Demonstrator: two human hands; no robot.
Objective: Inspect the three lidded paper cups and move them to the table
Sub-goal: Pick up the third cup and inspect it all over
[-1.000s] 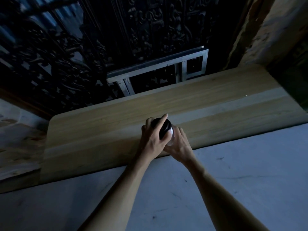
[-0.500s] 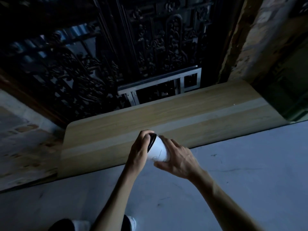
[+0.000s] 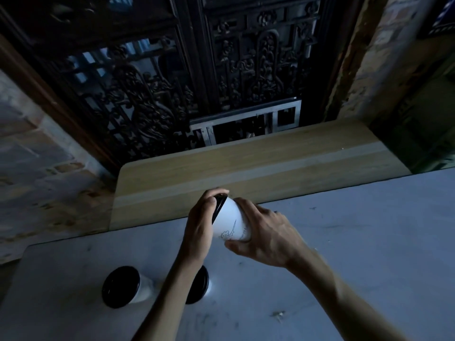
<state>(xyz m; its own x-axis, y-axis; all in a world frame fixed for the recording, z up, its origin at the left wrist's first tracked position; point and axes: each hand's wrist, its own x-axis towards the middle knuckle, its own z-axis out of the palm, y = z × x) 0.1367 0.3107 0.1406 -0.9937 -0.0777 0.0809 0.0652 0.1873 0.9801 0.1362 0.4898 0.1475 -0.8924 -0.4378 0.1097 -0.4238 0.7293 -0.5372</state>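
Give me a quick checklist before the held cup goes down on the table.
1. Grip: left hand curls over the lid, right hand wraps the held cup: ok.
2. Lid on held cup: ok; how tightly it sits, cannot tell.
3. Held cup upright: tilted, lid toward the left: not ok.
4. Left cup and middle cup on the table, lids on: ok.
5. Bare table to the right of the middle cup: ok.
6. Spills or damage: light too dim, cannot tell.
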